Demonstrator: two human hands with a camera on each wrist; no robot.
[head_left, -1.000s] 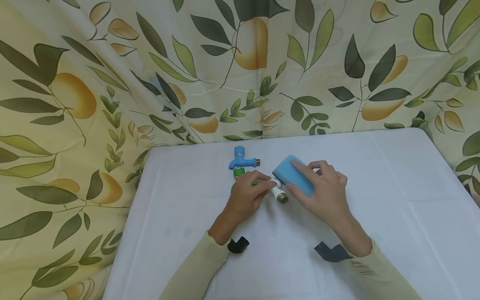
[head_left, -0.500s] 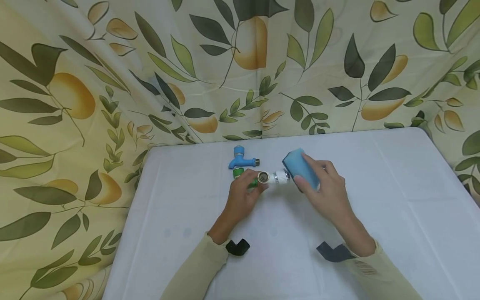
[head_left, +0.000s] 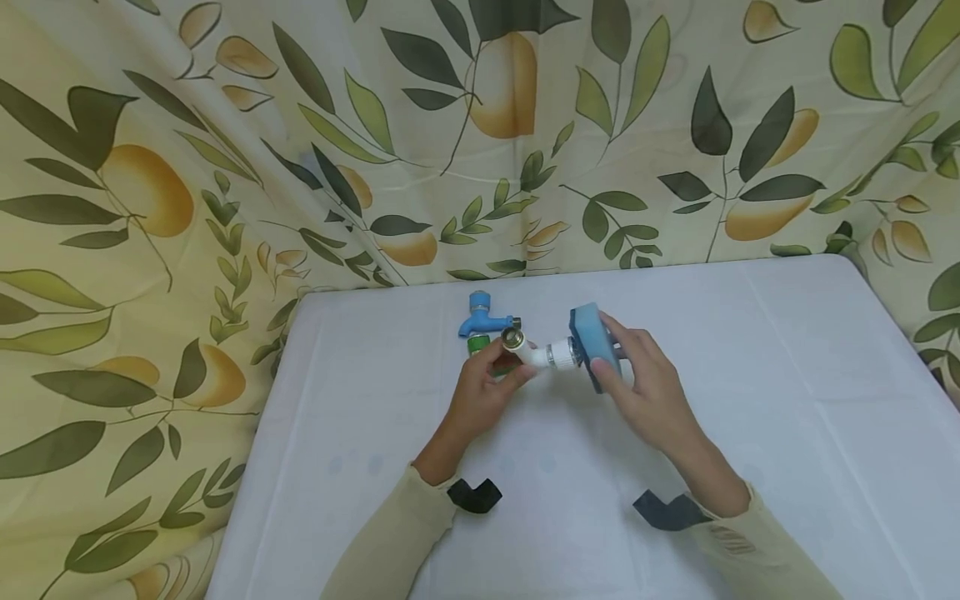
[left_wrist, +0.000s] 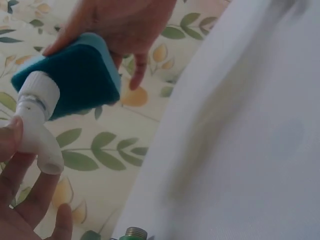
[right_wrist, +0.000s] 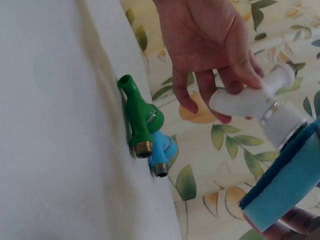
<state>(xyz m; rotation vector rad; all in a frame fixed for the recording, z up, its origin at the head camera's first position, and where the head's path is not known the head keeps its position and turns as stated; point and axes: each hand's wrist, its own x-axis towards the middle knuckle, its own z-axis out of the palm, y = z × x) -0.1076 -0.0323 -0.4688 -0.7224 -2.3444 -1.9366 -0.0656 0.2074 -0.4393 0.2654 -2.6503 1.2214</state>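
My left hand (head_left: pixel 476 400) pinches a white plastic tap (head_left: pixel 537 357) between thumb and fingers, lifted over the table. Its ribbed round knob (left_wrist: pixel 41 89) points right, toward the sponge. In my right hand (head_left: pixel 654 396) is a light-blue sponge (head_left: pixel 597 332) with a dark teal scouring layer (left_wrist: pixel 82 82), gripped by its sides. That scouring face touches the end of the tap's knob. In the right wrist view the tap's threaded brass end is not visible; in the head view a brass-rimmed opening (head_left: pixel 513 337) faces up.
Behind my left hand lie a blue tap (head_left: pixel 487 322) and a green tap (head_left: pixel 477 343), the green one partly hidden by the hand. All this is on a white-covered table (head_left: pixel 750 433), with a leaf-and-fruit patterned curtain (head_left: pixel 637 167) behind it.
The white tap has been turned in my left hand, its brass opening swinging from pointing down toward me to upward. The sponge has moved from the tap's side to its knob end and stands more upright.
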